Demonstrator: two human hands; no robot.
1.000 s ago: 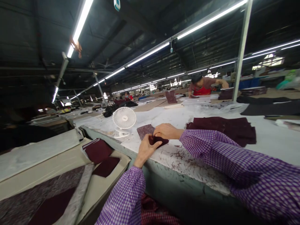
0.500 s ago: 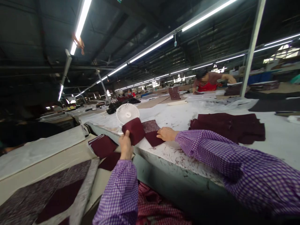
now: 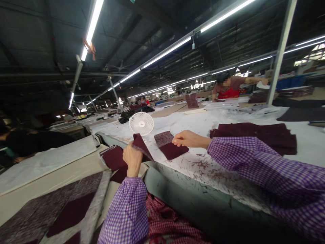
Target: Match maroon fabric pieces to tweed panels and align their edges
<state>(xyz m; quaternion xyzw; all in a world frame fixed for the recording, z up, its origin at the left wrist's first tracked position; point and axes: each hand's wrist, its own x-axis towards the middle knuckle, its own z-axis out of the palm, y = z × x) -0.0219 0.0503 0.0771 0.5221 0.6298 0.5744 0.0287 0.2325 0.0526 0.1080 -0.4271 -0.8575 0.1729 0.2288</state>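
Observation:
My left hand (image 3: 132, 158) is closed on a maroon fabric piece (image 3: 142, 145), which is tilted and folding over beside the table edge. On the white tabletop lies a small fabric stack (image 3: 174, 151), maroon in front and speckled at the back. Just over its right side is my right hand (image 3: 187, 139), thumb and fingers pinched together; what is between them, if anything, is too small to make out. Left of my left hand, another maroon stack (image 3: 113, 158) with pale layers at its edge rests on the lower surface.
A white fan (image 3: 141, 123) stands behind the fabric. At right lies a large maroon cloth pile (image 3: 254, 137). Speckled and maroon panels (image 3: 73, 211) cover the lower left surface. A co-worker in a red apron (image 3: 230, 91) leans over the far table, near a metal post (image 3: 281, 54).
My left hand has drawn the maroon piece left and down, off the small stack, and the piece has turned edge-on. My right hand has lifted slightly and shifted right.

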